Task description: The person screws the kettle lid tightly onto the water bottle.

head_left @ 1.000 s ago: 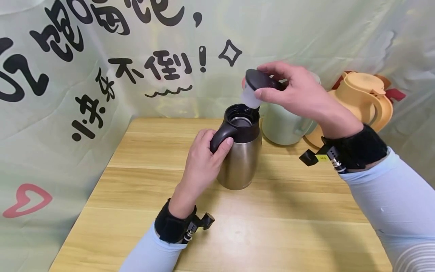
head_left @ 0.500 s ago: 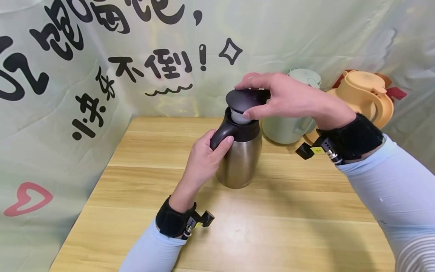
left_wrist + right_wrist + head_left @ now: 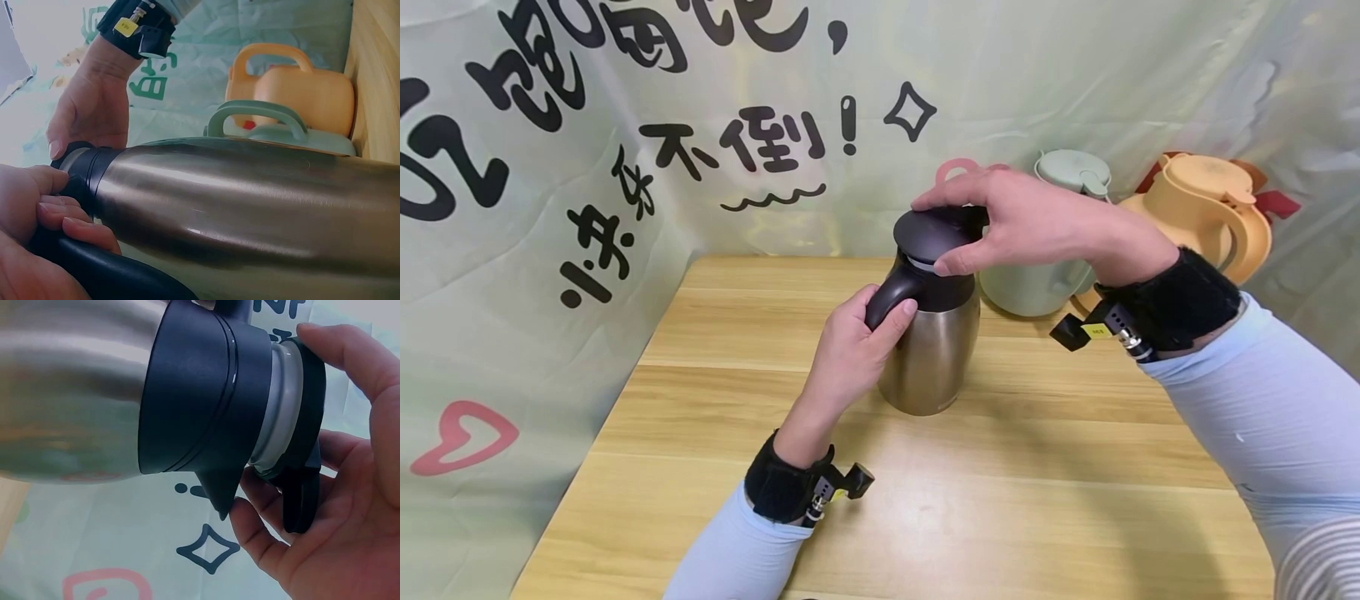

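Note:
A steel thermos jug (image 3: 927, 358) with a black collar stands upright on the wooden table (image 3: 700, 467). My left hand (image 3: 855, 346) grips its black handle (image 3: 891, 300), thumb lying along the top. Over the mouth sits a black lid (image 3: 927, 236), held at its edge by the thumb and fingers of my right hand (image 3: 1033, 218). In the right wrist view a band of the lid's translucent plug (image 3: 281, 403) shows between the lid and the collar (image 3: 194, 387). One fingertip of the right hand is right by the spout (image 3: 222, 494).
Behind and right of the jug stands a pale green jug (image 3: 1030, 283), partly hidden by the right hand. Farther right is an orange jug (image 3: 1202, 200) with a large handle. A printed cloth backdrop (image 3: 760, 217) rises behind the table and along its left side.
My right hand has brought the lid left and down onto the jug's mouth, its plug sinking into the opening. The left hand has kept its grip on the handle.

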Action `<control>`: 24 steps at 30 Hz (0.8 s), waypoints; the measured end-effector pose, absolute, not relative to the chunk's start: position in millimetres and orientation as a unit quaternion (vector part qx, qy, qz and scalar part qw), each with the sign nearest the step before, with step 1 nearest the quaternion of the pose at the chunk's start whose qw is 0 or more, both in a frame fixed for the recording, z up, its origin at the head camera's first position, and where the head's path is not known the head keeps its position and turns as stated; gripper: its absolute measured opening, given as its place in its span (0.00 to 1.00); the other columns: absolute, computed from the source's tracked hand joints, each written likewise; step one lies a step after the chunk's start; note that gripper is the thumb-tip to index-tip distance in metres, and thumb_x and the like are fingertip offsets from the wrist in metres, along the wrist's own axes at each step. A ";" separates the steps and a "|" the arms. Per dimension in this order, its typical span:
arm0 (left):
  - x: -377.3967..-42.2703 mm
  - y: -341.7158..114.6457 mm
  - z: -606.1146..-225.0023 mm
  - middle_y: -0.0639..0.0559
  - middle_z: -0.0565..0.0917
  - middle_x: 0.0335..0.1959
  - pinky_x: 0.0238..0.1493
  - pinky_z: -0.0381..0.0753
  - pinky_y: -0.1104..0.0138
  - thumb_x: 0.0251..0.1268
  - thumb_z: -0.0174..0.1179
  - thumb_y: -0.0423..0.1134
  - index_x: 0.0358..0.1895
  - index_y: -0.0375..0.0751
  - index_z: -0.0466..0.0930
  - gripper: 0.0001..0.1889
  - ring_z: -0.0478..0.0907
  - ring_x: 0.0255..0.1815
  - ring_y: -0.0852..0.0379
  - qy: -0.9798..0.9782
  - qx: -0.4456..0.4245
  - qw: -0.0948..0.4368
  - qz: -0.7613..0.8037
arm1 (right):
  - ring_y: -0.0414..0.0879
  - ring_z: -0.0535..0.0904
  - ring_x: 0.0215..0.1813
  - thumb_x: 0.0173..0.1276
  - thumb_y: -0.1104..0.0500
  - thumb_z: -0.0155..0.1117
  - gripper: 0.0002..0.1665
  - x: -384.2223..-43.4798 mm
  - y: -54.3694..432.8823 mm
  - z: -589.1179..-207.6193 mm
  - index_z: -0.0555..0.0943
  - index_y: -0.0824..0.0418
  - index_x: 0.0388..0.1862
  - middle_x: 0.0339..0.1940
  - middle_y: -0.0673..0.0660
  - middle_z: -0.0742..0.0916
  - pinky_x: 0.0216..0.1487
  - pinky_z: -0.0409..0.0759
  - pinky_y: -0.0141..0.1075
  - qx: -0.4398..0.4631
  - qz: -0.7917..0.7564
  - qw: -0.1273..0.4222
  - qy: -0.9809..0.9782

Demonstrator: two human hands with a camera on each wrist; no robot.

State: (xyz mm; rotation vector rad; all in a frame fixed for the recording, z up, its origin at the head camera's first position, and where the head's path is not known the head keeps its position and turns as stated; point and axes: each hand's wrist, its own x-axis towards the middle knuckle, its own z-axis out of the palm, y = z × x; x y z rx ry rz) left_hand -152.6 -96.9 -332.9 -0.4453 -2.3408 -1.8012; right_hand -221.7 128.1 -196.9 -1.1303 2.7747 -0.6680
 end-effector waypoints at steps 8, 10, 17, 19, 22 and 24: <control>-152.9 -95.0 -331.9 0.50 0.75 0.26 0.31 0.71 0.64 0.74 0.67 0.48 0.40 0.39 0.82 0.14 0.72 0.29 0.53 -0.782 -0.153 0.074 -0.600 | 0.45 0.78 0.55 0.64 0.50 0.79 0.37 -220.5 130.3 -197.9 0.79 0.53 0.72 0.59 0.49 0.87 0.60 0.74 0.41 -0.357 -0.207 0.040 0.910; -153.0 -94.7 -332.1 0.50 0.75 0.26 0.31 0.71 0.64 0.74 0.67 0.48 0.40 0.39 0.82 0.14 0.72 0.29 0.53 -0.782 -0.153 0.072 -0.600 | 0.45 0.79 0.54 0.63 0.49 0.80 0.38 -220.3 130.3 -198.4 0.80 0.54 0.71 0.58 0.50 0.88 0.58 0.75 0.42 -0.364 -0.202 0.031 0.909; -151.5 -93.8 -332.6 0.51 0.74 0.25 0.31 0.70 0.64 0.75 0.66 0.49 0.40 0.40 0.81 0.14 0.72 0.28 0.54 -0.784 -0.150 0.072 -0.597 | 0.46 0.80 0.47 0.63 0.45 0.81 0.37 -219.2 129.0 -198.5 0.81 0.55 0.67 0.49 0.51 0.89 0.53 0.75 0.42 -0.374 -0.170 0.007 0.912; -152.1 -93.6 -333.2 0.51 0.74 0.26 0.31 0.70 0.64 0.75 0.66 0.49 0.39 0.41 0.81 0.14 0.72 0.28 0.55 -0.782 -0.151 0.075 -0.600 | 0.46 0.81 0.46 0.62 0.42 0.81 0.36 -219.2 128.1 -197.2 0.81 0.54 0.66 0.47 0.51 0.89 0.52 0.75 0.41 -0.368 -0.160 0.005 0.916; -152.7 -93.9 -333.8 0.51 0.74 0.25 0.30 0.70 0.65 0.75 0.66 0.48 0.38 0.41 0.80 0.14 0.71 0.28 0.55 -0.778 -0.151 0.078 -0.604 | 0.46 0.81 0.47 0.62 0.38 0.79 0.36 -219.4 125.5 -194.6 0.81 0.54 0.64 0.47 0.50 0.86 0.53 0.74 0.41 -0.356 -0.146 0.007 0.923; -152.6 -94.6 -334.1 0.51 0.74 0.25 0.30 0.69 0.65 0.75 0.66 0.48 0.38 0.41 0.80 0.14 0.71 0.28 0.55 -0.778 -0.149 0.078 -0.605 | 0.47 0.81 0.52 0.62 0.35 0.78 0.39 -219.9 123.9 -192.5 0.81 0.55 0.64 0.51 0.50 0.84 0.56 0.74 0.42 -0.355 -0.137 0.015 0.925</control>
